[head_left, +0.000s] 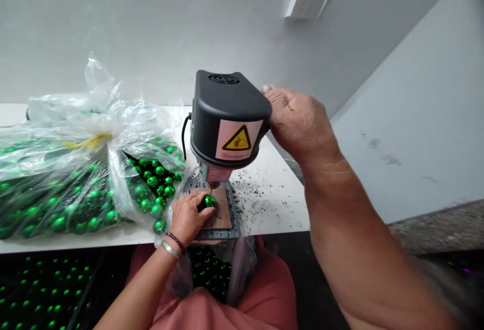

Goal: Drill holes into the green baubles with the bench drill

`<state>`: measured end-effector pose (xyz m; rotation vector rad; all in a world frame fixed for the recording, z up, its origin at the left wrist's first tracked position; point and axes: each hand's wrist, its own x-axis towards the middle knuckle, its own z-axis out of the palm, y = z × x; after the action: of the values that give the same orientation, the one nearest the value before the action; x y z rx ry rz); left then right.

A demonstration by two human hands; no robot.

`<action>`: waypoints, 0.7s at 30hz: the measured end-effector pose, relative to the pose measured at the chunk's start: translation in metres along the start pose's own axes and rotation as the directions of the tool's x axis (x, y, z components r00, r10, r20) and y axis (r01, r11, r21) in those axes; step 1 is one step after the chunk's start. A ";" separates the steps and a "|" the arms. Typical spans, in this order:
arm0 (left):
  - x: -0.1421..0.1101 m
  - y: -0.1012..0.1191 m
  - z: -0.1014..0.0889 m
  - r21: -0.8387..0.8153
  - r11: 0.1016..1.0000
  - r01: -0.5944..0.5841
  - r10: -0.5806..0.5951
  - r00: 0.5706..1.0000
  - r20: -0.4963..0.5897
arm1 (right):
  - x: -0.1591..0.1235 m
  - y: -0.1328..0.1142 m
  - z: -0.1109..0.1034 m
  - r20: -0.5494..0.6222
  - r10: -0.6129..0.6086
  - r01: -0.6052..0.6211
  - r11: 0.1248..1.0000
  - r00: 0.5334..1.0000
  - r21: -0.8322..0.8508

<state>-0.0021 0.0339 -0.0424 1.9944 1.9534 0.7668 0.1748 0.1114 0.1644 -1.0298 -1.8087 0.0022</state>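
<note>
Green ball under the drill: who's got it?

It's in the left hand, fingers curled tightly around it, on a brown pad atop the grey base of a bench drill. Those fingers hide much of the ball; what shows is glossy and mirror-like. The bit comes down at its top, but I can't make out whether they touch.

And the right hand?

Raised against the side of the black drill head, fingers cut off behind it. I can't tell whether it's closed on anything.

How many balls?

One under the bit. The others are too many to count: a clear plastic bag with a yellow tie on the white table, a second bag at the person's lap, and more in the dark below.

Anything else?

Two bracelets on the left wrist, and black shavings scattered across the table.
</note>
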 end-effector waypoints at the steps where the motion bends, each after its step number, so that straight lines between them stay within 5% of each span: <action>1: 0.000 0.000 0.000 -0.004 1.000 0.000 0.000 1.000 0.001 | -0.004 -0.002 -0.001 -0.008 0.025 -0.025 0.999 1.000 -0.048; 8: 0.000 0.002 -0.002 0.019 1.000 0.016 -0.016 1.000 0.009 | -0.073 -0.030 -0.014 -0.068 0.130 -0.143 0.953 0.989 -0.266; 13: 0.000 0.002 -0.001 0.017 1.000 -0.005 0.005 1.000 0.004 | -0.119 -0.018 0.002 -0.219 -0.004 -0.060 0.957 0.976 -0.284; 21: 0.000 0.002 0.001 0.058 0.998 0.022 -0.023 1.000 0.006 | -0.137 0.000 0.023 -0.367 -0.142 0.038 0.960 0.919 -0.276</action>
<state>-0.0002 0.0337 -0.0419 2.0009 2.0127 0.7053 0.1741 0.0336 0.0495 -1.0443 -1.5161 -0.4804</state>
